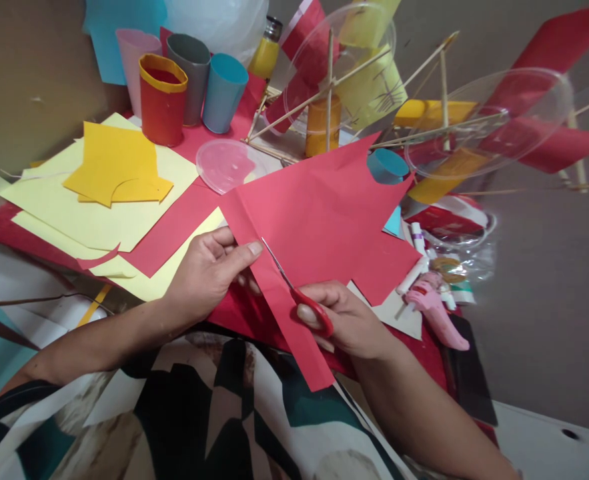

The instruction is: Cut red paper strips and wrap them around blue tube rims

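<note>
My right hand [347, 317] is closed around red-handled scissors [315, 310], whose blades lie in a large sheet of red paper [309, 207]. A long strip of the sheet [294, 320], partly cut along its inner side, hangs down toward my lap. Left of the blade tips, my left hand [214, 263] pinches the red paper between thumb and fingers; some of those fingers are hidden beneath it. The sheet's far right side has a curved notch and a stepped edge.
Paper cups, one a red cup with a yellow rim [163, 100], stand at the back left. Yellow paper pieces [119, 160] lie on pale yellow sheets [49, 200]. Stick frames with clear plastic discs [494, 127] rise at right, above a pink glue gun [437, 310].
</note>
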The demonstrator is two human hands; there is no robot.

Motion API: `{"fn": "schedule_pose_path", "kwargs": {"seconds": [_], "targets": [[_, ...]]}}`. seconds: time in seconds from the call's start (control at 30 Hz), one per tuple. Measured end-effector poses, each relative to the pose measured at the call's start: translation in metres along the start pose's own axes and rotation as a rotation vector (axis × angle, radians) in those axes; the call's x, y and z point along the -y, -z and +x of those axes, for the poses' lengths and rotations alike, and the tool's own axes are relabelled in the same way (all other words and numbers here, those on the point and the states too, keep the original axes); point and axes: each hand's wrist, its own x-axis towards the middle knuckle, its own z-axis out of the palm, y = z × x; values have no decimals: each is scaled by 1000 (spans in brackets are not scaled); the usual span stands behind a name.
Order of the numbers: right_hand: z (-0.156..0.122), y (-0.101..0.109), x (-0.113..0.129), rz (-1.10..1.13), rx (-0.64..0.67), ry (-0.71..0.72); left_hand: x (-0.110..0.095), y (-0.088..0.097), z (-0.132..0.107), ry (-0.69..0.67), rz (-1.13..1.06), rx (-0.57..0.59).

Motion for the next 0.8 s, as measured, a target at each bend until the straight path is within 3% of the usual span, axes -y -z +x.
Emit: {"fn": "schedule_pose_path", "kwargs": {"seconds": [0.17,0.37,0.6,0.8], "targets": [[1,-1,0,34,24,14,-2,0,-1,23,80,19],[1,-3,2,-11,-33,-7,-3,0,0,38,105,42],[1,-1,1,0,-16,-15,2,4,3,-79,50,-83],[0,1,-1,1,-20,-43,2,3,2,-43,91,-77]]}}
